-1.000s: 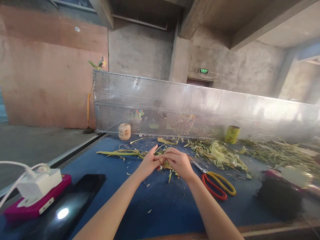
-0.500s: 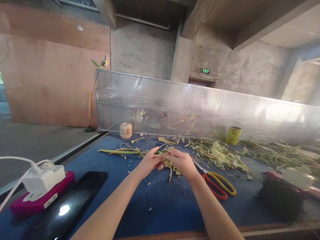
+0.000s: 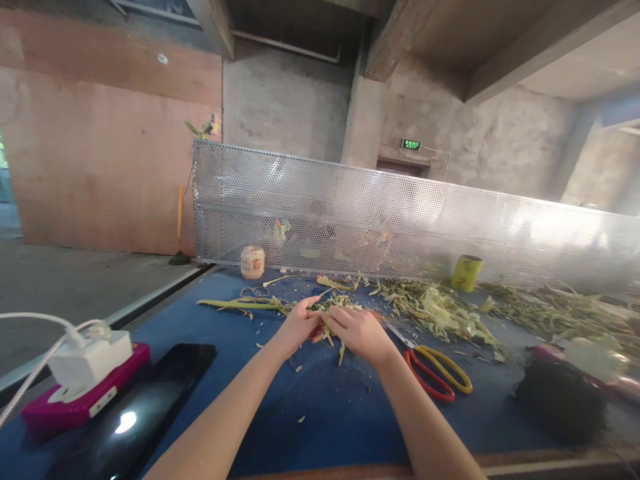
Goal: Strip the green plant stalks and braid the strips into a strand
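Note:
My left hand (image 3: 298, 325) and my right hand (image 3: 362, 333) meet over the middle of the blue table (image 3: 320, 427). Both are closed, fingertips together, on pale green plant strips (image 3: 342, 353) whose ends hang out below. What exactly lies between the fingertips is mostly hidden by the hands. A long green stalk (image 3: 240, 304) extends to the left, just beyond my left hand. Scissors (image 3: 440, 370) with one red and one yellow handle lie beside my right forearm, blades pointing at my right hand.
Heaps of plant strips (image 3: 435, 312) cover the back right, near a yellow-green cylinder (image 3: 467, 273). A jar-like container (image 3: 253, 263) stands by the perforated metal screen (image 3: 320, 200). At left are a black phone (image 3: 150, 400) and a magenta power strip (image 3: 95, 403) with a white plug.
My right hand's fingers have drawn in slightly toward my left fingertips and lie flatter over the strips. The left hand has hardly moved; everything on the table stays put.

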Motion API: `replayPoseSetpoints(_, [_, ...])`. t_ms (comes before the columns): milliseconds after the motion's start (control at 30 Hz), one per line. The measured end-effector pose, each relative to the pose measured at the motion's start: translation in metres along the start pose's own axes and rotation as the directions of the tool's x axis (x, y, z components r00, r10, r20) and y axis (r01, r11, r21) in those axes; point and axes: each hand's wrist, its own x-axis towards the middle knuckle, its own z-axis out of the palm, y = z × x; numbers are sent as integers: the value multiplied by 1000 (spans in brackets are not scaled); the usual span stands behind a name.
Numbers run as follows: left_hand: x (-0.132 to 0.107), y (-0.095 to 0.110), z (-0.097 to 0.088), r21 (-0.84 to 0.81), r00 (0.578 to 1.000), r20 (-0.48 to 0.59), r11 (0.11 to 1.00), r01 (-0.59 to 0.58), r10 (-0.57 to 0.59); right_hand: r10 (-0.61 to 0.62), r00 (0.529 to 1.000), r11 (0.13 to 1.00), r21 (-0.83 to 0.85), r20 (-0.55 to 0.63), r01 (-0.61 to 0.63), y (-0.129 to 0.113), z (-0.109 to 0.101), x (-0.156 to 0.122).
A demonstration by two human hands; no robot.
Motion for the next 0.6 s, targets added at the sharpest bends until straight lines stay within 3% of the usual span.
replayPoseSetpoints(100, [2,-4,-3,88,999,-25,996,-19,22,18,997,991,133,74,-28,1,2,0])
replayPoseSetpoints(267, [4,-8,-6,199,997,-51,979,-40,51,77,993,960,260,89,-98,7,7,-2])
replayPoseSetpoints(600, [7,-12,-9,243,995,-73,969,-46,66,23,986,995,93,166,-39,4,8,0])
